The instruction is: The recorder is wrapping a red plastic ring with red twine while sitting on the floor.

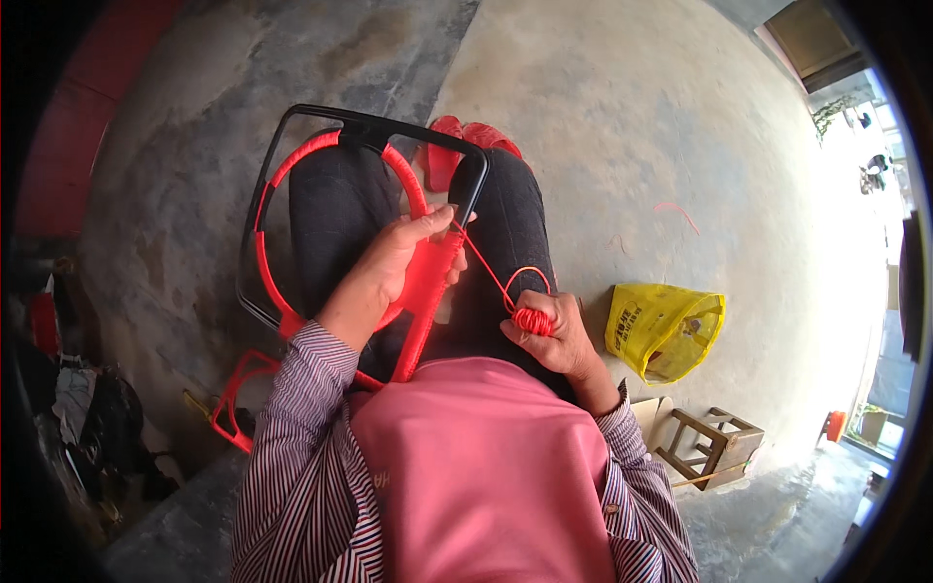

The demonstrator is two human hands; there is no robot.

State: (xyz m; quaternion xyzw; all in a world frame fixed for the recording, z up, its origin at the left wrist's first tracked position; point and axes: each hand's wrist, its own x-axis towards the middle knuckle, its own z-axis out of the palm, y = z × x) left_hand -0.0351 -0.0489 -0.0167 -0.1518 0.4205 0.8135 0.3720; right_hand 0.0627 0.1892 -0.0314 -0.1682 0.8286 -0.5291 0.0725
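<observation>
A black rounded frame with an inner ring (419, 330), much of it wrapped in red, rests across my thighs. My left hand (400, 255) is closed round its right side, thumb on top, near where the wrapping stops and bare black shows. From that spot a thin red cord (490, 268) runs down to the right. It ends in a small wound bundle of red cord (532, 322), which my right hand (561, 342) grips above my right thigh. One loop of cord stands up over the bundle. Part of the frame is hidden behind my left hand and forearm.
A yellow bag (637, 325) stands open on the concrete floor to my right, with a small wooden stool (714, 447) on its side nearer me. Another red frame-like piece (231, 403) lies at my left. A scrap of red cord (677, 210) is on the floor ahead.
</observation>
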